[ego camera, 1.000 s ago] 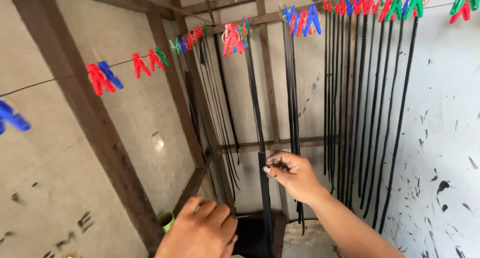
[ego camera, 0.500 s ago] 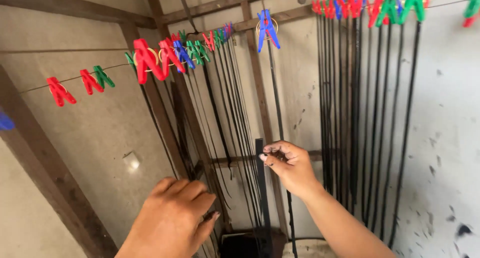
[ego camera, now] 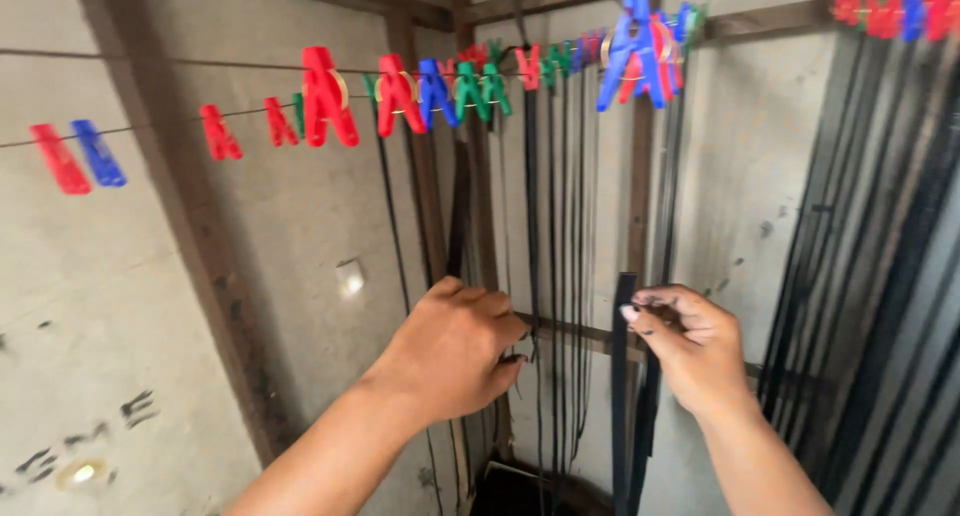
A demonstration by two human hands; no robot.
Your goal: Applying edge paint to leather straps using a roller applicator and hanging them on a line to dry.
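- The right hand (ego camera: 695, 351) is pinching the top end of a black strip (ego camera: 622, 396) between thumb and fingertips, with the fingers curled tight around it, and is holding it upright at about chest height.
- The black strip is hanging straight down from that pinch, running past the wrist toward the bottom edge of the view, just in front of a horizontal wooden rail (ego camera: 580, 333).
- The left hand (ego camera: 455, 351) is showing its back to the camera, fingers bent inward and closing loosely among the thin black cords (ego camera: 555, 276) hanging beside it; whether it is actually gripping 1 of them cannot be told, since the fingertips are hidden.
- The 2 hands are staying near each other, with the hanging cords between them.
- A wire line (ego camera: 150, 126) is stretching across the top, carrying red, blue and green clothespins (ego camera: 400, 96), and several cords are dangling from those pegs.
- More black strips (ego camera: 880, 256) are hanging in a blurred row on the right, against the pale wall (ego camera: 100, 326).
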